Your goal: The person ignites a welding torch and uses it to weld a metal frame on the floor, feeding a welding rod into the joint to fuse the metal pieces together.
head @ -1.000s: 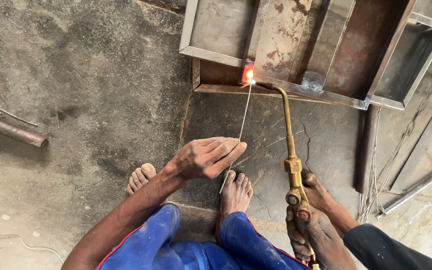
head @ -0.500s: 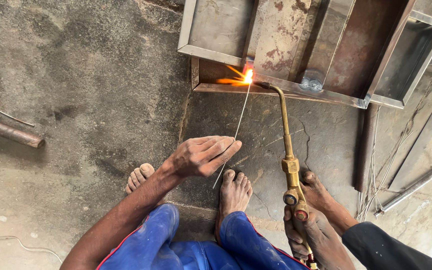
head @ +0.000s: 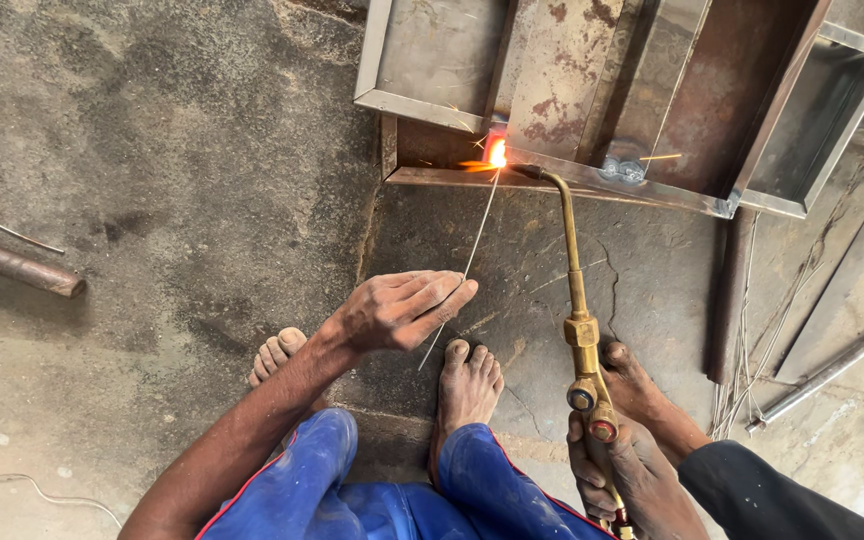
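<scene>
Bare concrete floor point(head: 152, 150), rusty steel frame point(head: 592, 110) laid flat. Left hand point(head: 397, 312) pinched filler rod point(head: 472, 255); right hand point(head: 632, 480) gripped brass torch point(head: 577, 310). Best kept rod tip inside flame point(head: 497, 152).

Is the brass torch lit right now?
Lit: a bright orange flame with sparks burns at the brass torch tip, against the metal frame.

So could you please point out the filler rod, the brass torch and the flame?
filler rod point(head: 472, 262), head view, mid-length of the thin wire
brass torch point(head: 581, 330), head view, hexagonal fitting
flame point(head: 497, 153), head view, bright core
</scene>
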